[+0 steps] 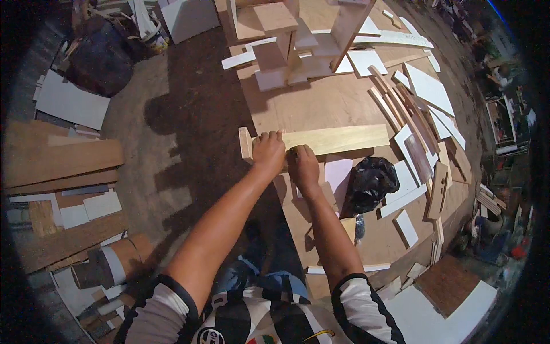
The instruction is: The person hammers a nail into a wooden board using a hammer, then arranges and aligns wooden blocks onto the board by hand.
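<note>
A pale wooden board [344, 139] lies lengthwise across the worktable, with a short wooden block [245, 143] standing crosswise at its left end. My left hand [269, 152] is closed over the board near that end, its fingers bent over the top. Just right of it, my right hand [303, 166] is curled against the board's near edge. Something small and dark shows by its fingertips, too hidden to name. A black plastic bag [375, 180] sits to the right of my right hand, beside a pale pinkish panel [338, 175].
Wooden frame pieces [278, 17] stand at the table's far end. Strips and white panels [427, 89] are strewn along the right side of the worktable [309, 109]. Boards [69, 163] and offcuts pile up on the floor at left. A white sheet [412, 315] lies at lower right.
</note>
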The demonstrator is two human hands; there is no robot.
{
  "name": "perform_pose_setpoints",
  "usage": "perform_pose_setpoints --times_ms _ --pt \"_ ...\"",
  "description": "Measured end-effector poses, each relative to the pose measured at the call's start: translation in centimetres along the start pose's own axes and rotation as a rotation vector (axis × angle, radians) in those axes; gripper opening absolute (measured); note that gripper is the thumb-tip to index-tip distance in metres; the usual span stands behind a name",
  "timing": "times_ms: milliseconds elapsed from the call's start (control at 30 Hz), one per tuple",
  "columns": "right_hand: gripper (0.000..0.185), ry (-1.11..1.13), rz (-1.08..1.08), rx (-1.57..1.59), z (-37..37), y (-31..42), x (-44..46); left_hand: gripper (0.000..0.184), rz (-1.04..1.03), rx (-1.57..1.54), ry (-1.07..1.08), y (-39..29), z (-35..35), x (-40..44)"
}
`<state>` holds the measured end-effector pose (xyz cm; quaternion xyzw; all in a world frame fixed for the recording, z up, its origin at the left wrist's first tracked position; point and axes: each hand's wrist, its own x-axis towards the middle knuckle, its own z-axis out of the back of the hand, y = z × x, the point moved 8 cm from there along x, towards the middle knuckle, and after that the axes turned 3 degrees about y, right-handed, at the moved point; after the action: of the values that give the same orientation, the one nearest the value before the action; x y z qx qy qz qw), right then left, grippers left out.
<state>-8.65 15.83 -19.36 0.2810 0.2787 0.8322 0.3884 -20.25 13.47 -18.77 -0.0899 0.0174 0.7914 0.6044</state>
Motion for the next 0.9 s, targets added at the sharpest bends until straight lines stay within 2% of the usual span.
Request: perform_pose_setpoints --times_ms 67,133,167,233,333,433,533,567,600,633,667,700,733,800,867,900 --pt "0.011 -0.006 -0.007 0.021 0.1 -0.1 -0.1 0.062 -0.002 0.009 0.006 0.0 -0.1 0.1" --pt "0.029 0.037 -0.052 0.019 -0.4 -0.7 -0.2 0.063 -0.003 0.019 0.009 0.0 -0.2 0.2" --pt "0.029 0.034 -0.053 0.018 -0.4 -0.8 -0.3 0.063 0.001 -0.019 -0.016 0.0 -0.1 0.1" --pt "0.045 -0.029 -0.038 0.04 0.5 -0.4 -1.1 0.064 -0.001 -0.058 -0.037 -0.3 0.8 -0.2" --pt "0.054 -0.072 -0.09 0.094 2.0 0.0 -3.1 0.064 0.004 -0.062 0.035 -0.1 0.5 -0.3" --pt "0.049 -0.136 -0.131 0.117 3.5 0.1 -6.4 0.066 0.001 -0.031 0.025 0.4 -0.5 0.1" --pt "0.045 -0.173 -0.222 0.069 5.9 -1.4 -11.4 0.069 0.017 -0.072 0.14 0.2 0.8 -0.3" --pt "0.038 -0.302 -0.201 0.025 7.7 -1.6 -13.4 0.069 0.004 -0.066 0.135 0.2 0.4 -0.1" --pt "0.032 -0.354 -0.268 0.054 8.3 -3.8 -16.4 0.068 -0.009 -0.061 0.131 0.4 0.2 0.0" --pt "0.027 -0.415 -0.23 -0.035 10.1 -4.2 -18.5 0.068 -0.028 -0.066 0.143 0.4 -0.2 0.0" --pt "0.023 -0.448 -0.349 -0.073 11.4 -5.6 -21.1 0.069 -0.028 -0.064 0.113 0.5 -0.1 0.1" --pt "0.019 -0.49 -0.32 -0.212 13.5 -6.0 -23.1 0.069 -0.026 -0.062 0.085 0.5 0.0 0.1" --pt "0.02 -0.489 -0.406 -0.352 15.1 -6.6 -25.2 0.069 -0.036 -0.064 0.09 0.5 -0.1 0.0" --pt "0.021 -0.513 -0.461 -0.362 17.0 -8.3 -28.8 0.07 -0.034 -0.039 0.089 0.5 -0.1 0.1" --pt "0.021 -0.407 -0.637 -0.432 18.0 -10.5 -31.6 0.072 -0.038 -0.05 0.11 0.1 0.5 0.0" --pt "0.02 -0.422 -0.64 -0.362 18.0 -10.8 -31.8 0.073 -0.038 -0.042 0.092 0.2 0.5 0.0"
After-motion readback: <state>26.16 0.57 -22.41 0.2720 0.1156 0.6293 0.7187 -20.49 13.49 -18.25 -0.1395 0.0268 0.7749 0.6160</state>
